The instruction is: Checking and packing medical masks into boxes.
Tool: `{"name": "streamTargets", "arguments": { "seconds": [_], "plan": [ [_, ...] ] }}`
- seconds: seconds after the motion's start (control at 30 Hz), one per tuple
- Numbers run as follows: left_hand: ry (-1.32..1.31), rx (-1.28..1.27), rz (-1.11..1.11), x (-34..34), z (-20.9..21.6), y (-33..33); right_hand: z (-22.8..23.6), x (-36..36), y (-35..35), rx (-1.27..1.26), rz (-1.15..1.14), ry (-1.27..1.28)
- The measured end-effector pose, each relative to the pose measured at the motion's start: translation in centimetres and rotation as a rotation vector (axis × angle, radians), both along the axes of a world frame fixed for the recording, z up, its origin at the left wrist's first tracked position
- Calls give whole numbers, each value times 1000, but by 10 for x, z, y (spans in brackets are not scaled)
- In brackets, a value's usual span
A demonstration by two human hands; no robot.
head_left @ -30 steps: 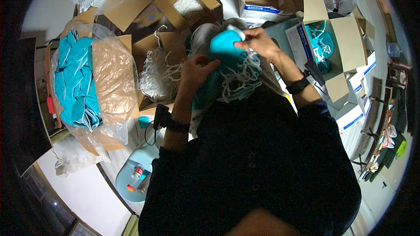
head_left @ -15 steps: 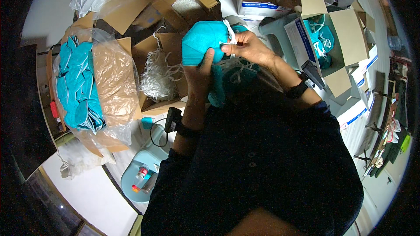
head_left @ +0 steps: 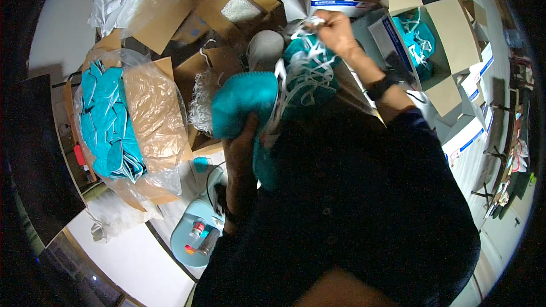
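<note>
My left hand is raised close to my chest, fingers curled shut in a grasp, forearm rising from below. My right hand reaches up and forward, fingers pinched together, with the banded wrist bent and the arm extended.

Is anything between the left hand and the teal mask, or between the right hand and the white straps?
Nothing visible. The left hand grips the teal mask directly from below, and the right hand pinches the white straps above the pile of masks.
</note>
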State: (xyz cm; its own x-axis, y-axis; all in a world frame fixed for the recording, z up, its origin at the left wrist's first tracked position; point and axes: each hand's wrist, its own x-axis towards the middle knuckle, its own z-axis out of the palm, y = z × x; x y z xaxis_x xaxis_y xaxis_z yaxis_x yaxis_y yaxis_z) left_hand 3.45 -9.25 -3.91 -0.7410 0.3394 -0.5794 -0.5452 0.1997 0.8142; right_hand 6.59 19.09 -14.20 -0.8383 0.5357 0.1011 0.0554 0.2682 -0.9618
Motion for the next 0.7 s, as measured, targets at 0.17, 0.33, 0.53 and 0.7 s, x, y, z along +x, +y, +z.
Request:
{"name": "streamTargets", "arguments": {
  "seconds": [0.17, 0.33, 0.53, 0.7],
  "plan": [
    [-43, 88, -2, 1, -4, -14, 40, -7, -46, -226, 329, -68],
    [129, 243, -94, -10, -1, 5, 60, 3, -66, -777, 325, -209],
    [-125, 380, -68, -4, 2, 6, 42, 4, -82, -494, 604, -235],
    [371, 193, -263, 11, 11, 6, 23, 7, -80, -846, 509, -212]
  ]
}}
